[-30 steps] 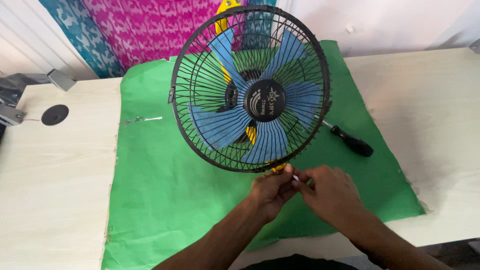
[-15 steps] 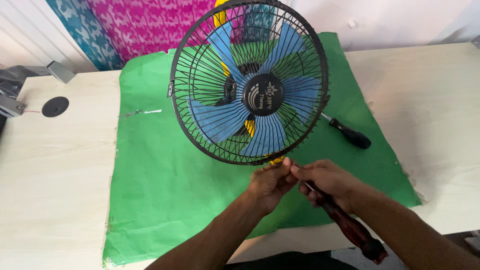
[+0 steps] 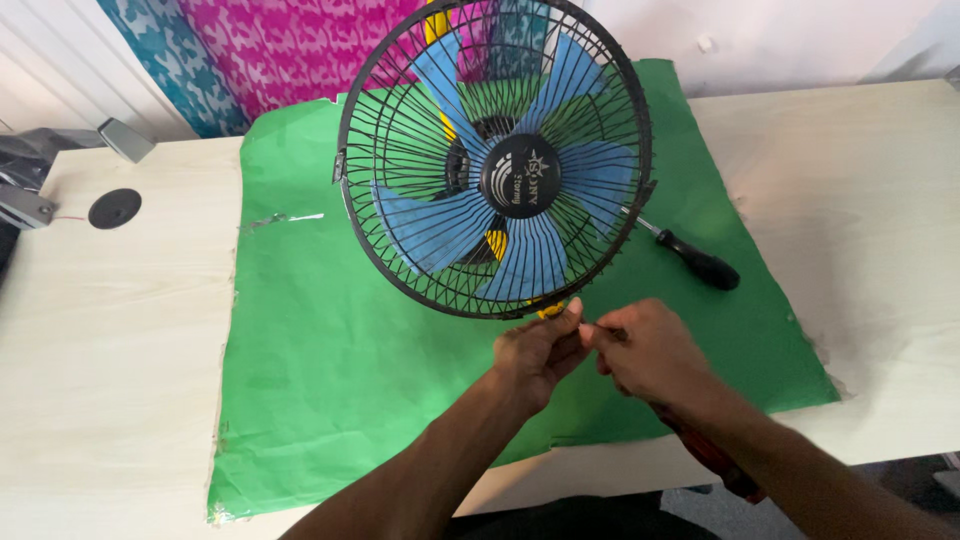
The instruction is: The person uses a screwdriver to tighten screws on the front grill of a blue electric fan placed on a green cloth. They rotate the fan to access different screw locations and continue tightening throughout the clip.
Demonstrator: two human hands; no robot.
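A table fan (image 3: 500, 160) with a black wire guard, blue blades and a yellow body stands upright on a green sheet (image 3: 330, 350). At the guard's bottom rim, my left hand (image 3: 535, 350) pinches the wire next to a yellow part. My right hand (image 3: 650, 355) is just to its right, closed around a red-handled screwdriver (image 3: 715, 460). The handle runs back under my wrist and the tip points at the same spot on the rim. What the tip touches is hidden by my fingers.
A second screwdriver with a black handle (image 3: 700, 265) lies on the green sheet right of the fan. The sheet covers a pale wooden table (image 3: 110, 330). A black disc (image 3: 114, 208) and a grey metal object (image 3: 30, 180) sit far left. Patterned cloth (image 3: 290, 50) hangs behind.
Both hands have stayed at the guard's bottom rim. The red screwdriver handle came into view under my right wrist. The fan has not moved.
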